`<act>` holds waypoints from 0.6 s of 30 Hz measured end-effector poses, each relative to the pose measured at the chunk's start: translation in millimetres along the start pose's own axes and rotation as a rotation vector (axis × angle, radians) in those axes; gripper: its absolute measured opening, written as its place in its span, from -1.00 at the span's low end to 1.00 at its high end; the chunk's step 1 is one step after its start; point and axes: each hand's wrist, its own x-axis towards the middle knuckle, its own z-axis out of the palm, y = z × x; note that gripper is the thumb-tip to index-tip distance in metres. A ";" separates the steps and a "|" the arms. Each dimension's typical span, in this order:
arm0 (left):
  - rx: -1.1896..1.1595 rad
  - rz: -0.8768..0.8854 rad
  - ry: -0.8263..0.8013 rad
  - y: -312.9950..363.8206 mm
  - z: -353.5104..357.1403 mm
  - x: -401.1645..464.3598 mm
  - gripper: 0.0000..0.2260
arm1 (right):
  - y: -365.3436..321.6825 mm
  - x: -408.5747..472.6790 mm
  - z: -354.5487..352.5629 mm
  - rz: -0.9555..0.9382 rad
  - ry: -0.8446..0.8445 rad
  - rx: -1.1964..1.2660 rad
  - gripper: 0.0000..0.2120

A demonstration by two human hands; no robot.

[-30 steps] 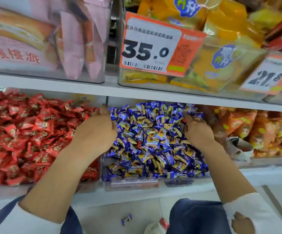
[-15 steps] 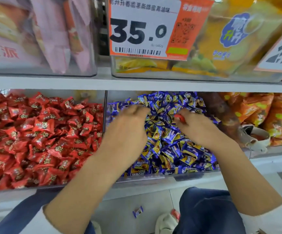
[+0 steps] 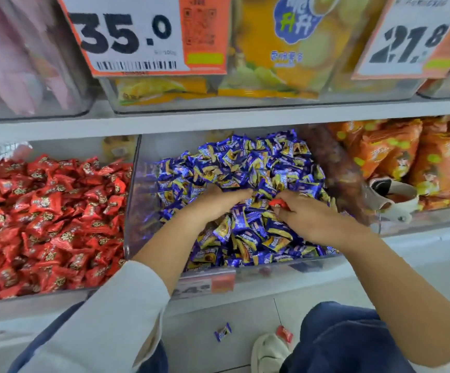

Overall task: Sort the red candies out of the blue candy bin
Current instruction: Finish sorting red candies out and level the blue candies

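The clear blue candy bin (image 3: 135,211) in the middle of the lower shelf is heaped with blue-and-yellow wrapped candies (image 3: 259,162). Both hands are buried in the pile. My right hand (image 3: 307,214) pinches a red candy (image 3: 277,203) between thumb and fingertips at the heap's middle. My left hand (image 3: 215,203) lies palm down on the blue candies just left of it, fingers pressed into the pile; whether it holds anything is hidden. The bin of red candies (image 3: 43,211) stands directly to the left.
Orange snack bags (image 3: 412,162) and a white scoop (image 3: 391,197) fill the bin on the right. An upper shelf (image 3: 218,117) with price tags overhangs the bins. On the floor lie a blue candy (image 3: 222,331) and a red candy (image 3: 284,333) near my shoe.
Both hands moved from the sides of the blue heap toward its middle. A red candy has come up between my right fingers. The camera has come closer to the bin.
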 end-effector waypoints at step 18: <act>-0.208 0.478 -0.047 25.1 -24.7 -29.6 -0.26 | -14.8 13.5 -27.3 -0.019 0.328 0.249 -0.86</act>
